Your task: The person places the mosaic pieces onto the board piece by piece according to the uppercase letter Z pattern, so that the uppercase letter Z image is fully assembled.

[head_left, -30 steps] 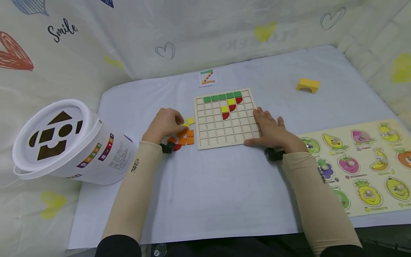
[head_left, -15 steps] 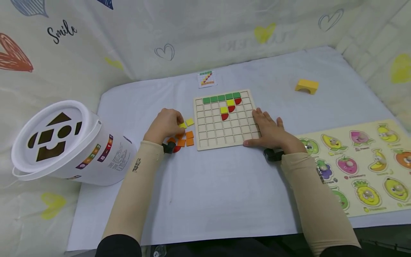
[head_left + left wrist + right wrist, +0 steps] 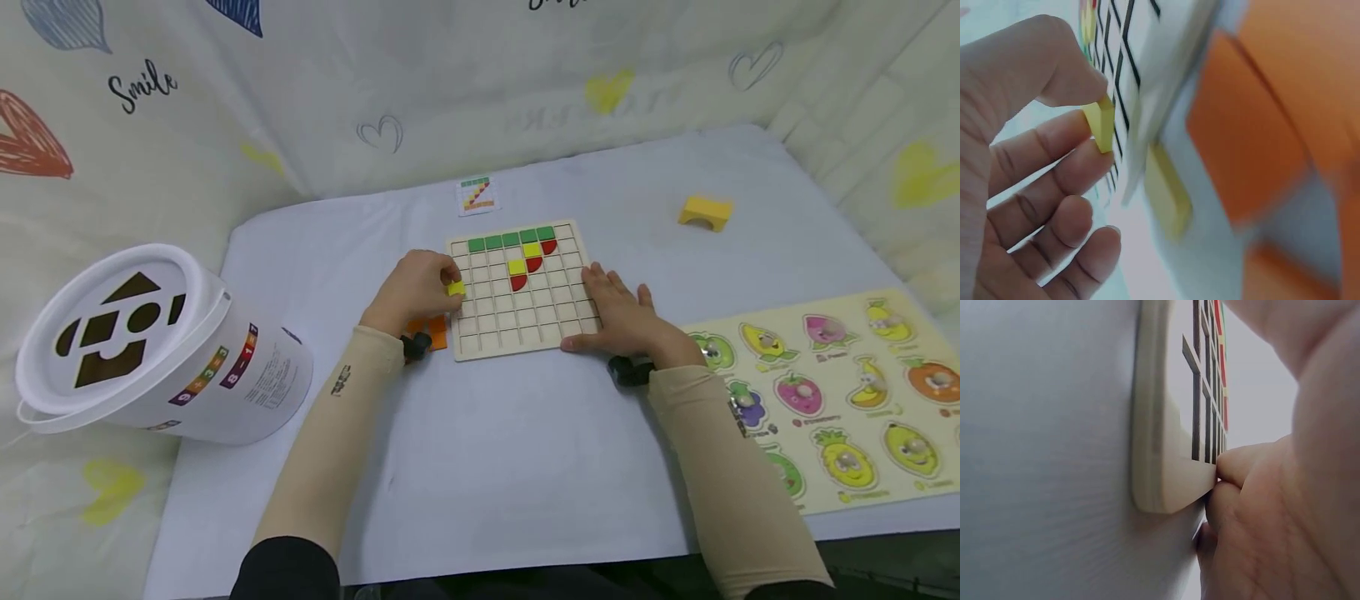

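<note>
My left hand (image 3: 411, 292) pinches a small yellow square tile (image 3: 1104, 128) between thumb and fingertips, just at the left edge of a wooden grid board (image 3: 495, 333). Green squares (image 3: 511, 239) line the top of the grid. Below them run yellow squares (image 3: 517, 267) and red quarter-round pieces (image 3: 519, 283) in a diagonal. Another yellow tile (image 3: 1168, 194) lies beside the board, near several orange tiles (image 3: 1247, 131), which the left hand partly hides in the head view. My right hand (image 3: 630, 321) rests against the board's right edge with fingers spread.
A small pattern card (image 3: 477, 197) lies behind the board. On the left stands a white bucket (image 3: 255, 383) with shaped holes in its lid. A fruit puzzle board (image 3: 817, 433) covers the right front, and a yellow arch block (image 3: 706, 213) sits at the back right.
My left hand has lifted a yellow tile from the loose pile and carried it right, to the board's left edge. The right hand keeps its place on the board. The head view has tilted slightly up.
</note>
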`<state>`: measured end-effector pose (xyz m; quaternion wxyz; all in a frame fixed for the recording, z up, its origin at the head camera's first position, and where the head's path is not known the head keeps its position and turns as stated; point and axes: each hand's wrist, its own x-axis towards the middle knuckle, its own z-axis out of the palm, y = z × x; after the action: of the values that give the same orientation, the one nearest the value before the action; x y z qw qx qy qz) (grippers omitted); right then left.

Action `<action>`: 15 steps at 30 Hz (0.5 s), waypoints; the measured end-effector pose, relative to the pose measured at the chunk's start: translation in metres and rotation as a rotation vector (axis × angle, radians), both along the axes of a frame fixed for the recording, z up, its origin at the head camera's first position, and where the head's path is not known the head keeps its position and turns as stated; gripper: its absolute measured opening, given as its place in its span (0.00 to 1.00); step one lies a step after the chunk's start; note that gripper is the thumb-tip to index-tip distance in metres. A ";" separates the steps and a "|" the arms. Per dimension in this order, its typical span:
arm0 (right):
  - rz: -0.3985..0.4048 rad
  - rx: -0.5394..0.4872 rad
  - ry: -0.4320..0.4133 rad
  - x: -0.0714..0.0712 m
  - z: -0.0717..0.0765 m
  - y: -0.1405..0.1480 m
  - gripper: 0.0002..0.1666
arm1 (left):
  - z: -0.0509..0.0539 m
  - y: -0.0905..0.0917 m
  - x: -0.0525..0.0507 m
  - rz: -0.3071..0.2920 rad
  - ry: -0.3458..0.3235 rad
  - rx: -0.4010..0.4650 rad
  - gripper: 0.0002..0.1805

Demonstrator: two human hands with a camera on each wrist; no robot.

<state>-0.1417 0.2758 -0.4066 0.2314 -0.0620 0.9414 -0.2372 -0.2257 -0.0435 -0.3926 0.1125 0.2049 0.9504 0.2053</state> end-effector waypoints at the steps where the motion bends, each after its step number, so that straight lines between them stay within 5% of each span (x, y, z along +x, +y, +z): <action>1: -0.002 0.000 0.001 0.000 0.000 0.000 0.77 | -0.001 0.005 -0.001 -0.012 0.001 0.004 0.13; 10: 0.007 0.008 0.011 0.002 0.000 0.001 0.76 | -0.003 0.044 -0.008 -0.131 0.018 0.026 0.12; 15: 0.006 0.011 0.011 0.002 0.001 0.001 0.75 | -0.001 0.055 -0.010 -0.140 -0.024 0.018 0.13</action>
<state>-0.1398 0.2767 -0.4057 0.2272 -0.0651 0.9438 -0.2312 -0.2353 0.0120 -0.3933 0.1360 0.2696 0.9304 0.2080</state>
